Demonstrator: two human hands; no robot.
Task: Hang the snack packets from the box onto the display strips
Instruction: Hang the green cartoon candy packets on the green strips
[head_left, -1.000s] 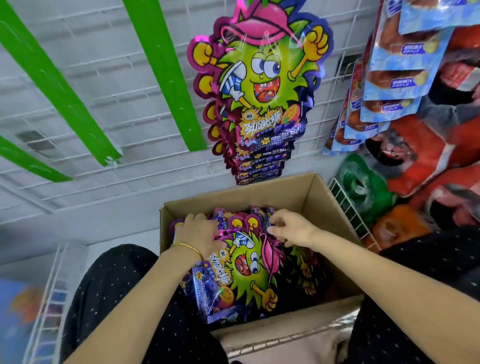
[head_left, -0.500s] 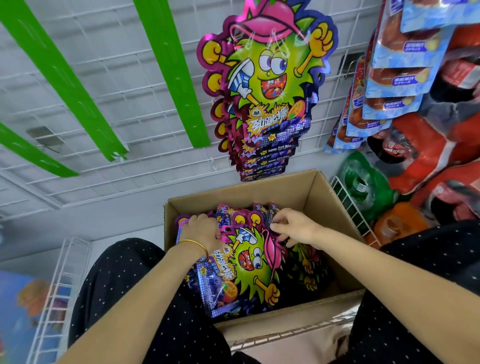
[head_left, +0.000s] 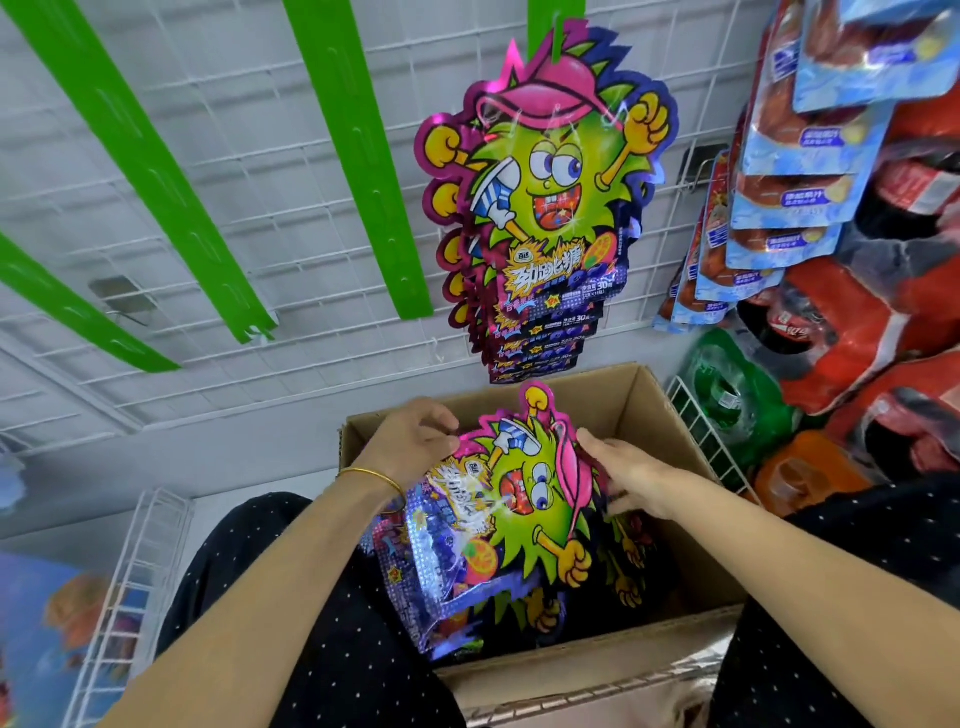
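left hand (head_left: 410, 442), right hand (head_left: 635, 474), one packet (head_left: 530, 501), one box (head_left: 652, 397)

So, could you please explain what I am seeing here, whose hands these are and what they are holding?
There is no machine: a person wears a camera on the head, looking down at their own hands. The left hand, with a gold bangle, and the right hand hold one cartoon snack packet by its edges above an open cardboard box with more packets inside. Behind, a wire grid carries green display strips; hung packets fill one, another is bare.
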